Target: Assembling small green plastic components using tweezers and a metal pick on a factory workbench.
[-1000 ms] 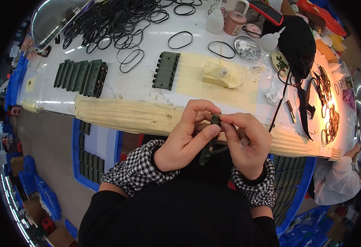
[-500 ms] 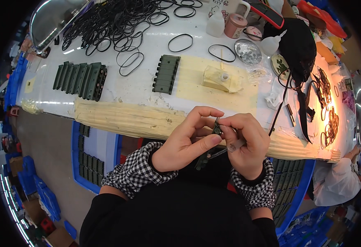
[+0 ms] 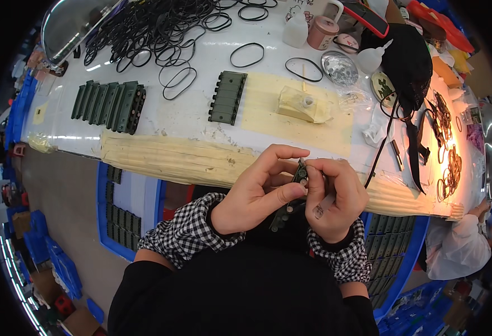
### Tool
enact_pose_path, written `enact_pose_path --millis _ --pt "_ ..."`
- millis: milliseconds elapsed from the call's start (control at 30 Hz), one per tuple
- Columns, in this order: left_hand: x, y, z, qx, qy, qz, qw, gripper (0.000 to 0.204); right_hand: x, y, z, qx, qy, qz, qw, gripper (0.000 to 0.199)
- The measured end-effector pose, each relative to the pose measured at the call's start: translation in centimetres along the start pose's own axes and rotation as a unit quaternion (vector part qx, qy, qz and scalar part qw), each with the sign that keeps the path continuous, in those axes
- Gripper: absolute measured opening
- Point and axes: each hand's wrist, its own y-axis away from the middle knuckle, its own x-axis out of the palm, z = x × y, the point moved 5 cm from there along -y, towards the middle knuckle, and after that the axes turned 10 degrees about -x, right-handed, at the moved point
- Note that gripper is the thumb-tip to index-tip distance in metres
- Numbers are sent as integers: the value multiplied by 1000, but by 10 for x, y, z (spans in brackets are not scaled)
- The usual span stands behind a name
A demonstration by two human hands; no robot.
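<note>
Above my lap, just off the table's front edge, both hands hold a narrow dark green part [image 3: 300, 172] with small round knobs along it. My left hand [image 3: 257, 196] is closed, its thumb and fingers pressing the part from the left. From the other side, my right hand [image 3: 337, 193] pinches near the upper end with thumb and forefinger. The lower end [image 3: 280, 219] sticks out below my left thumb. My fingers hide the middle. A pale translucent band [image 3: 320, 210] sits on my right hand.
Dark green ridged pieces [image 3: 108, 106] and another green block [image 3: 228, 98] lie on the table. Beyond are black rubber bands [image 3: 145, 36], a yellow taped block [image 3: 302, 106] and white squeeze bottles [image 3: 296, 32]. Blue trays of green pieces [image 3: 155, 221] stand below the edge.
My right thumb and fingertips have shifted slightly right, baring more of the part's upper end. The lower end has moved a little to the right. Both hands keep hold.
</note>
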Motion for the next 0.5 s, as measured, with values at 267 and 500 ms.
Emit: enact_pose_path --millis 267,500 --pt "-1 2 1 3 -8 2 1000 49 1 3 1 17 3 -14 1000 11" --pt "-3 2 1 -8 -12 -2 1000 49 1 5 0 36 -4 -12 999 10"
